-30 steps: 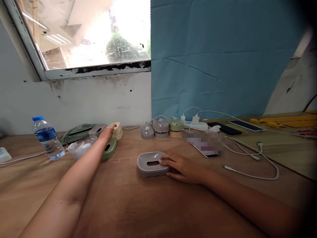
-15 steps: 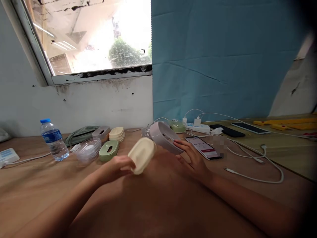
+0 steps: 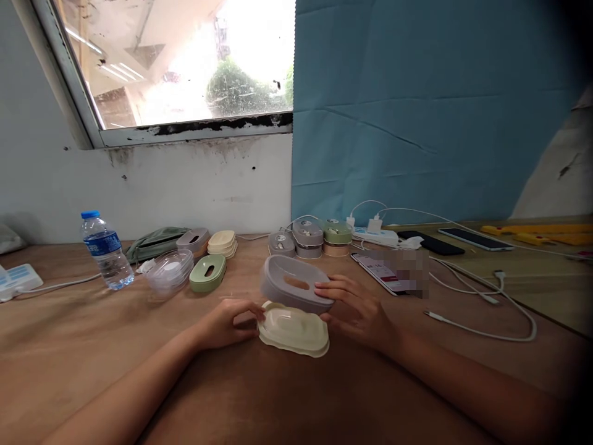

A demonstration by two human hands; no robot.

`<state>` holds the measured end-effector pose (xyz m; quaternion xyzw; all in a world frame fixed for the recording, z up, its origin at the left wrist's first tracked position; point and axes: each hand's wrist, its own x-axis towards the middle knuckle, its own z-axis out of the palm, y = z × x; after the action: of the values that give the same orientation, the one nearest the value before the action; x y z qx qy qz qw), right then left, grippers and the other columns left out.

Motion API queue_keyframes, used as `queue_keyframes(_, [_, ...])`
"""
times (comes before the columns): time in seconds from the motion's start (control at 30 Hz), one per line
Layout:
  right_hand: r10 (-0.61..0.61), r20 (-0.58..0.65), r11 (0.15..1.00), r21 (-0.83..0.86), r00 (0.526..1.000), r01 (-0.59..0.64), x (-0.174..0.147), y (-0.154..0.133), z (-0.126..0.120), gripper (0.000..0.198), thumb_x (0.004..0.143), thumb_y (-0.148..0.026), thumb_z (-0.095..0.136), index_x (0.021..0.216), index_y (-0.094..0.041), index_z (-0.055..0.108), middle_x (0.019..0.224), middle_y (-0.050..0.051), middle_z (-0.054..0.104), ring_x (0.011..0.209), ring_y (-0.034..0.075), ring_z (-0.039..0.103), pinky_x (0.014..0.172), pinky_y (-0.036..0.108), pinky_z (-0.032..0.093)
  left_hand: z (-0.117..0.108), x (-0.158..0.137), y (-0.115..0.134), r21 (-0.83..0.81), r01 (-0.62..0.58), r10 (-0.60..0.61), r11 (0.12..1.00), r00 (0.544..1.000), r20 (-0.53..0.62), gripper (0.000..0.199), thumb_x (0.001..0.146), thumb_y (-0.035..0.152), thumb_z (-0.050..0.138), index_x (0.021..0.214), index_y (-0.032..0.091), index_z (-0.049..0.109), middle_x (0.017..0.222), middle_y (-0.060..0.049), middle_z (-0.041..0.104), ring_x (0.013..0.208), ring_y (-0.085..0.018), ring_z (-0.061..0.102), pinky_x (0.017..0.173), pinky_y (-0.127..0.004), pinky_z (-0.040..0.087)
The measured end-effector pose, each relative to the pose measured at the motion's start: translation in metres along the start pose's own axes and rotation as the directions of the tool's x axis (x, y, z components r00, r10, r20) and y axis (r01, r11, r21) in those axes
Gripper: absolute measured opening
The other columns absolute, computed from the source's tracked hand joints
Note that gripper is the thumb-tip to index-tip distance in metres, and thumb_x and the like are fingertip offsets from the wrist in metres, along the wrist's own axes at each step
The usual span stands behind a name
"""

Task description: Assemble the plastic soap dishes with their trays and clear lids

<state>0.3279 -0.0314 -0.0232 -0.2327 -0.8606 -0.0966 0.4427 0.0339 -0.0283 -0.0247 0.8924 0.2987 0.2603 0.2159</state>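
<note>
Between finger and thumb, my left hand [image 3: 238, 322] grips the left end of a cream oval plastic tray [image 3: 294, 330]. The tray has a raised middle and hangs low over the table, slightly tilted. My right hand [image 3: 361, 306] is closed on the right end of a grey oval cover [image 3: 294, 281] with a slot in its top. The cover is tilted above and behind the tray, close to its far edge; whether they touch I cannot tell. A green slotted cover [image 3: 207, 274] sits on the table beyond my left hand.
Behind lie stacked cream trays [image 3: 222, 243], another grey cover [image 3: 192, 240], clear plastic pieces [image 3: 170, 272] and a water bottle [image 3: 106, 250]. Finished-looking grey boxes [image 3: 308, 238] and a green box [image 3: 337, 233] stand centrally. A phone [image 3: 380, 272] and white cables [image 3: 482, 337] are rightward.
My left hand has moved the cream tray right and down and turned it flatter. My right hand has brought the grey cover nearer and tipped it over the tray's far side.
</note>
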Motion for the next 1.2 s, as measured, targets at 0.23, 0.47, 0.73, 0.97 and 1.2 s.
queue_keyframes(0.23, [-0.042, 0.143, 0.999, -0.007, 0.989, 0.044, 0.001, -0.005, 0.002, 0.029, 0.072, -0.033, 0.063, 0.098, -0.021, 0.059, 0.094, 0.005, 0.067, 0.089, 0.018, 0.061, 0.083, 0.034, 0.048, 0.004, -0.001, -0.003, 0.005, 0.153, -0.15, 0.988, 0.976, -0.159, 0.029, 0.06, 0.025, 0.067, 0.077, 0.018, 0.045, 0.082, 0.0, 0.055, 0.074, -0.013, 0.052, 0.067, -0.025, 0.043])
queue_keyframes(0.47, [-0.053, 0.245, 0.998, -0.013, 0.968, 0.058, -0.003, -0.005, 0.006, 0.028, 0.072, -0.038, 0.062, 0.093, -0.02, 0.061, 0.091, 0.004, 0.068, 0.084, 0.017, 0.062, 0.08, 0.033, 0.048, 0.002, -0.003, -0.006, 0.044, 0.172, -0.163, 0.984, 0.972, -0.168, 0.039, 0.059, 0.03, 0.067, 0.083, 0.019, 0.037, 0.084, 0.001, 0.046, 0.076, -0.012, 0.047, 0.071, -0.026, 0.042])
queue_keyframes(0.73, [-0.078, 0.31, 0.994, -0.051, 0.947, 0.099, -0.002, -0.006, 0.004, 0.031, 0.07, -0.044, 0.06, 0.09, -0.02, 0.061, 0.088, 0.003, 0.069, 0.078, 0.018, 0.063, 0.068, 0.03, 0.047, -0.01, -0.003, -0.013, 0.27, 0.118, -0.039, 0.955, 0.959, -0.281, 0.028, 0.072, 0.027, 0.055, 0.093, 0.019, 0.039, 0.089, -0.003, 0.047, 0.084, -0.016, 0.048, 0.078, -0.03, 0.04])
queue_keyframes(0.97, [-0.112, 0.362, 0.99, -0.036, 0.925, 0.134, -0.004, -0.001, 0.003, 0.034, 0.072, -0.045, 0.058, 0.094, -0.02, 0.061, 0.093, 0.005, 0.068, 0.079, 0.019, 0.061, 0.07, 0.031, 0.045, -0.063, -0.02, -0.05, 0.397, 0.416, -0.021, 0.818, 0.711, -0.703, 0.018, 0.079, 0.021, 0.039, 0.096, 0.017, 0.042, 0.094, -0.009, 0.054, 0.09, -0.021, 0.053, 0.081, -0.033, 0.04])
queue_keyframes(1.2, [-0.098, 0.453, 0.987, -0.072, 0.886, 0.146, 0.0, -0.006, 0.001, 0.036, 0.077, -0.04, 0.053, 0.108, -0.022, 0.057, 0.101, 0.006, 0.064, 0.091, 0.022, 0.056, 0.076, 0.035, 0.044, -0.097, -0.049, -0.089, 0.401, 0.69, -0.199, 0.603, 0.617, -0.761, 0.032, 0.068, 0.017, 0.045, 0.1, 0.017, 0.043, 0.087, -0.009, 0.065, 0.091, -0.028, 0.057, 0.082, -0.039, 0.04])
